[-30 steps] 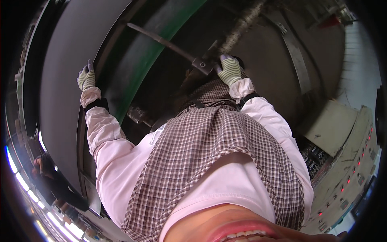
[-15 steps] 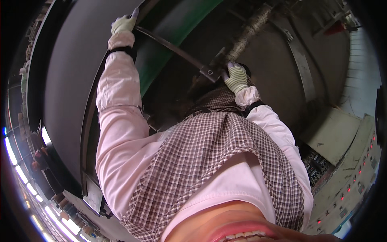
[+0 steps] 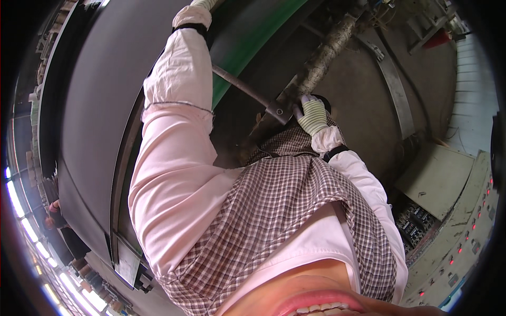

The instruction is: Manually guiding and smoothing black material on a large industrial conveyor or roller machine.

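My left arm reaches far up, and only the wrist end of my left hand (image 3: 204,3) in a pale glove shows at the top edge; its fingers are out of the picture. Beside that arm runs a wide, dark grey belt-like sheet (image 3: 100,121) with a green band (image 3: 253,42) next to it. My right hand (image 3: 314,114), in a striped knit glove with purplish fingertips, is closed at a dark metal bar (image 3: 287,95), close to a bracket with a threaded rod (image 3: 242,87). The undersides of its fingers are hidden.
A long roller with a rough, pale wrapping (image 3: 329,52) extends beyond my right hand. At the right stands a control cabinet (image 3: 464,237) with red lights, near a box with exposed wiring (image 3: 416,224). A metal strip (image 3: 395,95) lies on the floor. Another person (image 3: 55,208) is at far left.
My left hand has moved up and right, mostly leaving the picture. My right hand stays by the bracket. My view has shifted slightly.
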The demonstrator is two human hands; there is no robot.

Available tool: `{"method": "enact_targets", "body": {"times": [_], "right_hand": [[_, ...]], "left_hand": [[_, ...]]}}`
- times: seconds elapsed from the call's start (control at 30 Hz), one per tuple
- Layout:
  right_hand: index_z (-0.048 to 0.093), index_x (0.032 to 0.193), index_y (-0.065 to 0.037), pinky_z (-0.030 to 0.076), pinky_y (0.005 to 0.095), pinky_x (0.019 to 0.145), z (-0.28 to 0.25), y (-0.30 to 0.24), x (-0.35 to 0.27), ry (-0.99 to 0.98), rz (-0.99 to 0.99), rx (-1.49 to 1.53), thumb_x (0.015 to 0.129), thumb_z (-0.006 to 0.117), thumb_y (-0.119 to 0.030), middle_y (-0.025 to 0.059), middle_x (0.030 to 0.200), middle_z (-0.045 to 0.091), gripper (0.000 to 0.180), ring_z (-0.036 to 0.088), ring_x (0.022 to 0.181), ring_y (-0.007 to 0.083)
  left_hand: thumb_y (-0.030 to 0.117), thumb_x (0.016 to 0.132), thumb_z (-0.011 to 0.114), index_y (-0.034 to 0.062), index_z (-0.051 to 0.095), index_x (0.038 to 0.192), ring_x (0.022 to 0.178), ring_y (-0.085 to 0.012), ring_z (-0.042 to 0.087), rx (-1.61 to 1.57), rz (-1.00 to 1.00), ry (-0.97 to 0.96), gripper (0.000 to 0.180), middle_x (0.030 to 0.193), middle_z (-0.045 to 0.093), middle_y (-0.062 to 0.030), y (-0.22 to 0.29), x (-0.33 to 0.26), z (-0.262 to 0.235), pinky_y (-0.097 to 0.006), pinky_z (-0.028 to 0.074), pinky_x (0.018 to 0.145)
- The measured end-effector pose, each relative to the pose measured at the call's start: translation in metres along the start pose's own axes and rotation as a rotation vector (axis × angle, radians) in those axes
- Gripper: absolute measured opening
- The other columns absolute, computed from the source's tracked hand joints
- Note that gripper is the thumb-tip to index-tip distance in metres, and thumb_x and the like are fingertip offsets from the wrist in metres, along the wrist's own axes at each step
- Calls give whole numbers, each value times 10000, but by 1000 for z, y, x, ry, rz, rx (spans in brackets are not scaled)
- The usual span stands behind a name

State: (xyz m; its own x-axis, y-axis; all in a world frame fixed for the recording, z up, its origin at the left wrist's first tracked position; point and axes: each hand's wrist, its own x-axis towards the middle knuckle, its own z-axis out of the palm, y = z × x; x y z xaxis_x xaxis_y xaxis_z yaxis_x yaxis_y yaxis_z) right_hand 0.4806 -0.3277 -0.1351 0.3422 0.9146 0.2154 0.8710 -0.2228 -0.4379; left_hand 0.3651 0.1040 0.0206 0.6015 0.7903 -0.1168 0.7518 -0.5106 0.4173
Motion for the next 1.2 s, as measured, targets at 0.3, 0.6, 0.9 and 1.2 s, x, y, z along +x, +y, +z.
{"method": "enact_targets", "body": {"times": [0.3,0.6,0.9,1.2], "right_hand": [[589,985,-64,443,473,792,-1,2,-1,6,-17,8,776,652,-294,165,897,619,317,580,870,353],[600,999,-50,453,498,794,2,4,-1,-1,-38,16,788,639,-311,188,940,631,338,590,884,374],[606,1048,-18,477,493,773,-12,-6,1,-90,31,2,811,618,-292,222,935,636,363,591,858,419],[585,1028,-7,438,500,830,17,16,-14,30,-62,-97,836,599,-341,211,958,633,386,585,922,384]], "left_hand": [[626,894,384,95,424,1406,1342,-335,366,151,-562,458,739,1434,421,-165,-198,-179,-25,-423,284,1114],[681,868,376,95,383,1434,1401,-327,260,198,-1002,304,814,1494,328,-172,-281,-378,-54,-435,215,1141],[562,901,404,181,621,1215,1190,-342,525,401,-701,361,539,1233,603,-137,-219,-288,-37,-464,362,1046],[609,872,460,159,313,1472,1412,-350,226,196,-1133,490,764,1520,263,-189,-284,-394,-51,-442,206,1145]]}}
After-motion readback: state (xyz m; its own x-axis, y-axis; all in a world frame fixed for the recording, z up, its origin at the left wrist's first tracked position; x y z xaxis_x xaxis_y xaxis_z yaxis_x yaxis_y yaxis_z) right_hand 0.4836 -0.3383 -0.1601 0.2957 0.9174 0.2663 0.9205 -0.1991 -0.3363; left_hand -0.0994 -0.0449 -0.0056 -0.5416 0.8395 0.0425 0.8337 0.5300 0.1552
